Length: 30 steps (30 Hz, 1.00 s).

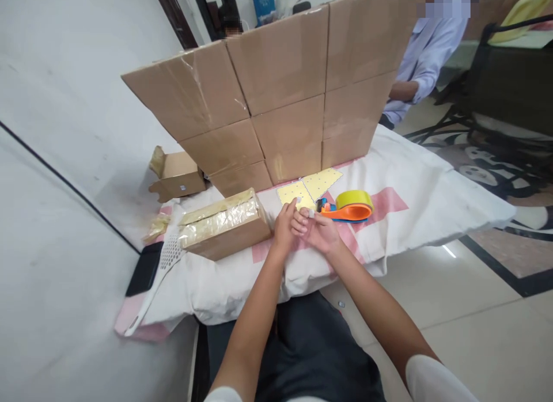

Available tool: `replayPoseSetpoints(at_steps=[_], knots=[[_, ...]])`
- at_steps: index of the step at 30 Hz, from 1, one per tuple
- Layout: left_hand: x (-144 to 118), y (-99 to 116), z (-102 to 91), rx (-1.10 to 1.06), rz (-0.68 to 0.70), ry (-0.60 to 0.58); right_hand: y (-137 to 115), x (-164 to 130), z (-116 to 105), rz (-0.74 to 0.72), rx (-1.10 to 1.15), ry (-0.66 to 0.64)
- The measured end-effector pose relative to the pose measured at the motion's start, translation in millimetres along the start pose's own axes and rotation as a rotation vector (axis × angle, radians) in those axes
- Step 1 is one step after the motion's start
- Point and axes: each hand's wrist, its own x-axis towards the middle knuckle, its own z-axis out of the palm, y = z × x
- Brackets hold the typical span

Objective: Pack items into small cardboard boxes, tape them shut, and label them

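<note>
My left hand (284, 226) and my right hand (318, 230) meet over the white cloth (415, 206), fingertips touching around something small and pale that I cannot make out. Just beyond them lie two yellow dotted sheets (311, 187). An orange tape dispenser (348, 208) with a yellow-green roll sits right of my right hand. A taped cardboard package (224, 224) rests to the left of my left hand.
A wall of stacked cardboard boxes (280, 97) stands at the back of the cloth. A small open box (175, 174) sits at the far left. A white slotted tool (166, 264) and a dark flat object (144, 269) lie left. A person in a light shirt (421, 62) sits behind right.
</note>
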Motion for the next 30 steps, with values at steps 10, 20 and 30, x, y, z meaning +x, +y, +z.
replayPoseSetpoints(at_steps=[10,20,30], knots=[[-22,17,-9.6,-0.199,0.217,0.264,-1,3,-15,-0.257,-0.585,0.248],[-74,33,-54.8,0.096,0.112,0.551,-19,25,6,-0.349,-1.213,0.086],[-89,-37,-184.4,0.347,-0.134,0.963,47,88,-25,-0.133,-1.158,-0.138]])
